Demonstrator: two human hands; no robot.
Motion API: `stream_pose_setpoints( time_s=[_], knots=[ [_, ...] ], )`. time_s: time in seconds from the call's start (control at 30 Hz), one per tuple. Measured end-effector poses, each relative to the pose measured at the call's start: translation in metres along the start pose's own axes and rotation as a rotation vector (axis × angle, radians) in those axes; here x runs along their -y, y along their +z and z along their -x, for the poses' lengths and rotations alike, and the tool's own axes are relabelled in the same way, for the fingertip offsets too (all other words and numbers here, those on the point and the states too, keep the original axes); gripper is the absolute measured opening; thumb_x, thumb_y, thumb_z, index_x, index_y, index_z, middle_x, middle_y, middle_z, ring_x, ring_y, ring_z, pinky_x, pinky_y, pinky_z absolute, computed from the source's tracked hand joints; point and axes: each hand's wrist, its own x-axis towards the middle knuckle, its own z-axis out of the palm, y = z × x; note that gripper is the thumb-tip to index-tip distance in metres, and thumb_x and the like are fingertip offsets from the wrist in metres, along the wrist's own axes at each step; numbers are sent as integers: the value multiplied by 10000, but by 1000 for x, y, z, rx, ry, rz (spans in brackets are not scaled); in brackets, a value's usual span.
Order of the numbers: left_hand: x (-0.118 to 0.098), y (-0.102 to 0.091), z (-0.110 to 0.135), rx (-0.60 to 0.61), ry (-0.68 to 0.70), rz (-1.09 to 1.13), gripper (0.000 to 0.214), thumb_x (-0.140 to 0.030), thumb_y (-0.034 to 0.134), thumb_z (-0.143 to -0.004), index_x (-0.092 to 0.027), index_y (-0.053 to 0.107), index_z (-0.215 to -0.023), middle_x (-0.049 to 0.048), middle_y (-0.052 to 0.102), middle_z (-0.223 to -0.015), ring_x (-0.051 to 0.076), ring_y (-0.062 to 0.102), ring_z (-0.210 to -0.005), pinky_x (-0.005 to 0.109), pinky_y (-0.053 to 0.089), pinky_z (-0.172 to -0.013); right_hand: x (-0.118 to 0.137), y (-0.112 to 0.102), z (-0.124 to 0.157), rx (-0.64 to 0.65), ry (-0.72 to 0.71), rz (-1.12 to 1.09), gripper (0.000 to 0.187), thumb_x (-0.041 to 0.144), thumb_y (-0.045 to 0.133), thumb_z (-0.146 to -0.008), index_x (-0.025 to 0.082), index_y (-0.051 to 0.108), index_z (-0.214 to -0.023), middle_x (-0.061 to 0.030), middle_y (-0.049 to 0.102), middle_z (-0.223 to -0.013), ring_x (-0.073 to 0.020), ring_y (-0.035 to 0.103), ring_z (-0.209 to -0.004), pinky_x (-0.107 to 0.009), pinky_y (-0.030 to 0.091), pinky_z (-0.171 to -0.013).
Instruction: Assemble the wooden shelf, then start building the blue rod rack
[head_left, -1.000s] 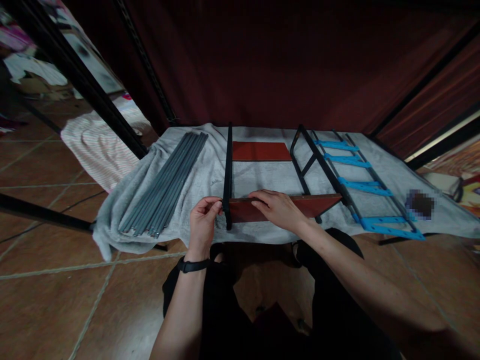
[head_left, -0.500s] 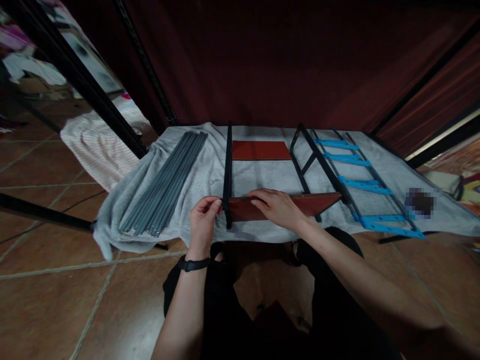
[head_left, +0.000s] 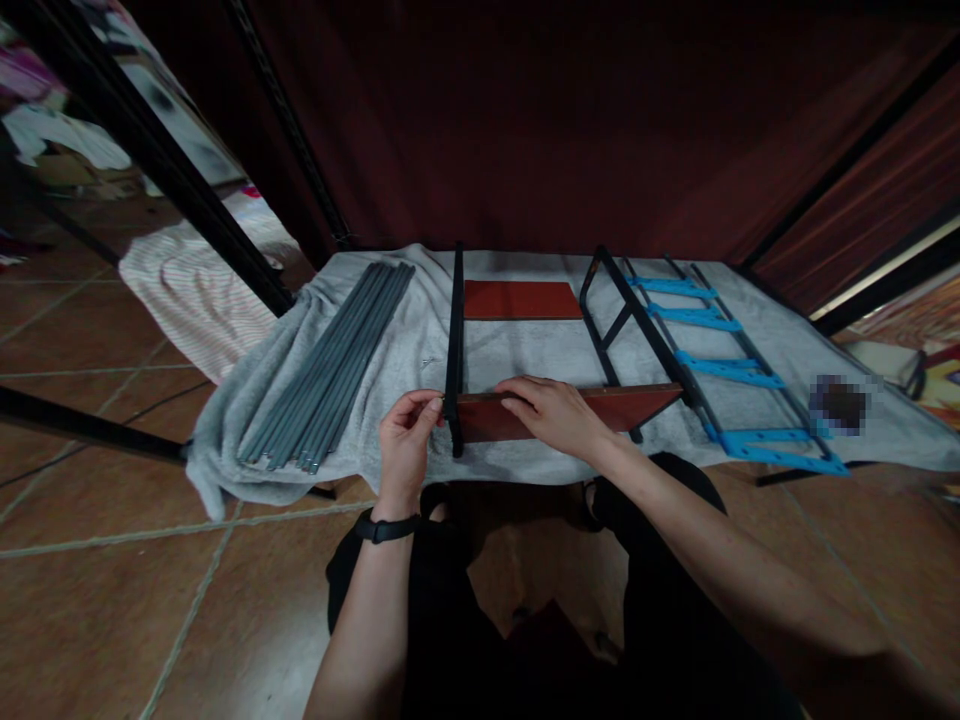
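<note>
Right hand (head_left: 555,415) presses flat, fingers spread, on the red panel (head_left: 637,405), propping it on edge against the black bar (head_left: 454,330), where left hand (head_left: 405,440) pinches fingertips together at the joint.

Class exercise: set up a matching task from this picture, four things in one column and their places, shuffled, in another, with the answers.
1 grey rods
2 blue brackets
3 red-brown board
4 left hand

A under the right hand
B left part of the towel
C at the black bar
D right part of the towel

Pairs: 1-B, 2-D, 3-A, 4-C
</note>
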Motion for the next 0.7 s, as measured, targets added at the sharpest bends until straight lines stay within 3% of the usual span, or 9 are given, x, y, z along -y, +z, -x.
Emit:
stream_pose_setpoints(
  time_s=[0.23,0.7],
  knots=[
    [1,3,0,-35,32,-88,153,-315,722,-788,-174,666,-805,-37,559,-629,82,484,-583,192,389,-573,0,0,0,2,-1,-5,271,256,461,-985,251,627,-1199,-26,689,-1193,-195,646,-1073,-333,486,-911],
    [0,3,2,34,18,-40,154,-331,682,-824,-185,650,-861,-18,565,-699,100,488,-625,216,401,-612,0,0,0,13,8,10,285,261,453,-985,256,624,-1214,-22,686,-1199,-201,647,-1065,-342,487,-908]
  ],
)
